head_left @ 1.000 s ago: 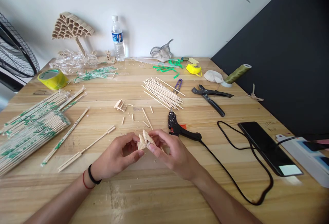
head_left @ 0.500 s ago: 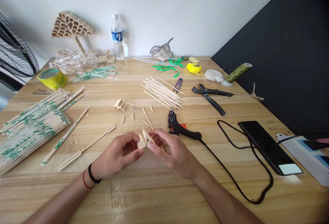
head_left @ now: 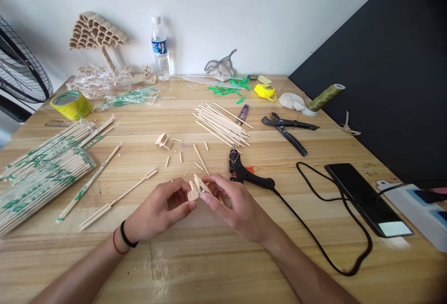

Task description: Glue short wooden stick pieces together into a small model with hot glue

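Between my two hands is a small model piece built of short wooden sticks (head_left: 197, 188), held just above the table. My left hand (head_left: 166, 206) has thumb and fingers closed on its left side, and my right hand (head_left: 233, 205) pinches it from the right. Part of the piece is hidden by the fingers. Cut stick bits (head_left: 180, 157) lie beyond the hands, near another small stick model (head_left: 164, 141). A black hot glue gun (head_left: 246, 171) lies to the right of my right hand, its nozzle pointing away.
A pile of bare sticks (head_left: 221, 124), purple snips (head_left: 242, 115) and black cutting pliers (head_left: 288, 131) lie farther back. Packaged chopsticks (head_left: 45, 183) cover the left side. A black phone (head_left: 366, 199) and the glue gun's cable (head_left: 307, 229) lie right. A bottle (head_left: 160, 52) stands by the wall.
Both hands keep their hold on the small stick piece in nearly the same pose. The whole view has shifted very slightly; nothing else has visibly moved.
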Available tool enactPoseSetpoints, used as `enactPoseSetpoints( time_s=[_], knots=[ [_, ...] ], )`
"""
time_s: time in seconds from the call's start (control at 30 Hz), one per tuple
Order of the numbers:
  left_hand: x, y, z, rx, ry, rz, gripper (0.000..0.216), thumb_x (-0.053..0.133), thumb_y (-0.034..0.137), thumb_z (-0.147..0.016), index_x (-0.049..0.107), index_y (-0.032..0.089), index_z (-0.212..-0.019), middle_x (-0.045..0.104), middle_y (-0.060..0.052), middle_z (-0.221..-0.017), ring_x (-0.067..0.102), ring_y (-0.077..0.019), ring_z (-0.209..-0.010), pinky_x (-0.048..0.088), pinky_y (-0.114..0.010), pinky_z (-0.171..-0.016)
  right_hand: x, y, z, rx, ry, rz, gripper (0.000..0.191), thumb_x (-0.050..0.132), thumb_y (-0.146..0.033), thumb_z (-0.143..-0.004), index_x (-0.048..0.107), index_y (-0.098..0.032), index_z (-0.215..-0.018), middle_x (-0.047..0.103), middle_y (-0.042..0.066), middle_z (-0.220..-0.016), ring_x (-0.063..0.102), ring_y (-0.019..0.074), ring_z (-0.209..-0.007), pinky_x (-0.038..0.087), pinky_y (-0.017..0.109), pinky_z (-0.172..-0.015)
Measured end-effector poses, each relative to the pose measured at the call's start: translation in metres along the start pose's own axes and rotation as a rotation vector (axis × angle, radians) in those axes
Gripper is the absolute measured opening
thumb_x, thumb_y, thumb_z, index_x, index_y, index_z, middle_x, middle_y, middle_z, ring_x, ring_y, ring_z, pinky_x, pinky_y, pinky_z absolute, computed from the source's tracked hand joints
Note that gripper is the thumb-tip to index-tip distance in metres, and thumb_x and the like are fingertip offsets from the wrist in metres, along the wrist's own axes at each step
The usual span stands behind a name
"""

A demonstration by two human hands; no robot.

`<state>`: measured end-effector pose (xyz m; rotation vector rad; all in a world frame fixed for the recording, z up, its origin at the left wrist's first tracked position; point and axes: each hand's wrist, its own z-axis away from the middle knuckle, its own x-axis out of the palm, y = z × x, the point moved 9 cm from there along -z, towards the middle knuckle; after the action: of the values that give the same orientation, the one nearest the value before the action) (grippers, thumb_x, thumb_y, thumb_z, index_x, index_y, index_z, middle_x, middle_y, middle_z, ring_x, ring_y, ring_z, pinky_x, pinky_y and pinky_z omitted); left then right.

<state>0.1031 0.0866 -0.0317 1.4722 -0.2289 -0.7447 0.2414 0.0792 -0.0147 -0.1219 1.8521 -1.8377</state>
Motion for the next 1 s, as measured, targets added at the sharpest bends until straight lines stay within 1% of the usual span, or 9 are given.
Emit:
enactPoseSetpoints(
  time_s=[0.27, 0.47, 0.67, 0.83, 1.0],
  knots=[
    [0.0003, -0.0008, 0.0002, -0.003, -0.002, 0.010, 0.029, 0.062, 0.046, -0.098, 0.057, 0.018, -0.089, 0.054, 0.001, -0.079, 0.046, -0.0143, -0.072, 0.039, -0.027, -0.067, -0.0023, -0.0002, 0.0025, -0.009, 0.026, 0.080, 0.025, 0.057, -0.040, -0.103, 0.064, -0.023, -0.119, 0.074, 0.004, -0.099, 0.069, 0.0207, -0.091, 0.053, 0.031, -0.080],
    [0.0008, -0.0006, 0.0000, -0.011, -0.002, -0.016, 0.028, 0.062, 0.045, -0.097, 0.057, 0.019, -0.089, 0.053, 0.001, -0.079, 0.046, -0.0146, -0.072, 0.039, -0.027, -0.067, -0.0023, -0.0033, 0.0021, -0.026, 0.027, 0.125, 0.025, 0.055, -0.039, -0.103, 0.063, -0.023, -0.120, 0.074, 0.004, -0.101, 0.068, 0.0192, -0.088, 0.052, 0.030, -0.079],
    [0.0017, 0.0000, 0.0003, -0.008, -0.003, -0.074, 0.027, 0.061, 0.045, -0.098, 0.059, 0.019, -0.092, 0.057, -0.001, -0.081, 0.048, -0.0155, -0.073, 0.040, -0.028, -0.068, -0.0032, -0.0036, 0.0035, -0.021, 0.032, 0.157, 0.024, 0.055, -0.039, -0.103, 0.063, -0.023, -0.119, 0.073, 0.003, -0.096, 0.068, 0.0190, -0.084, 0.052, 0.030, -0.077],
    [0.0015, 0.0024, 0.0006, 0.013, 0.009, -0.136, 0.026, 0.061, 0.042, -0.098, 0.056, 0.019, -0.088, 0.054, 0.001, -0.077, 0.046, -0.0141, -0.070, 0.038, -0.027, -0.066, -0.0030, -0.0014, 0.0041, -0.012, 0.036, 0.175, 0.027, 0.055, -0.039, -0.103, 0.063, -0.023, -0.123, 0.074, 0.005, -0.097, 0.068, 0.0198, -0.084, 0.053, 0.031, -0.077],
    [0.0023, 0.0031, 0.0005, 0.020, 0.005, -0.148, 0.024, 0.060, 0.041, -0.098, 0.056, 0.019, -0.088, 0.054, 0.002, -0.078, 0.046, -0.0139, -0.071, 0.038, -0.027, -0.066, -0.0035, -0.0003, 0.0037, 0.001, 0.032, 0.188, 0.029, 0.055, -0.040, -0.102, 0.063, -0.021, -0.122, 0.073, 0.005, -0.095, 0.068, 0.0202, -0.084, 0.053, 0.032, -0.078]
  ],
)
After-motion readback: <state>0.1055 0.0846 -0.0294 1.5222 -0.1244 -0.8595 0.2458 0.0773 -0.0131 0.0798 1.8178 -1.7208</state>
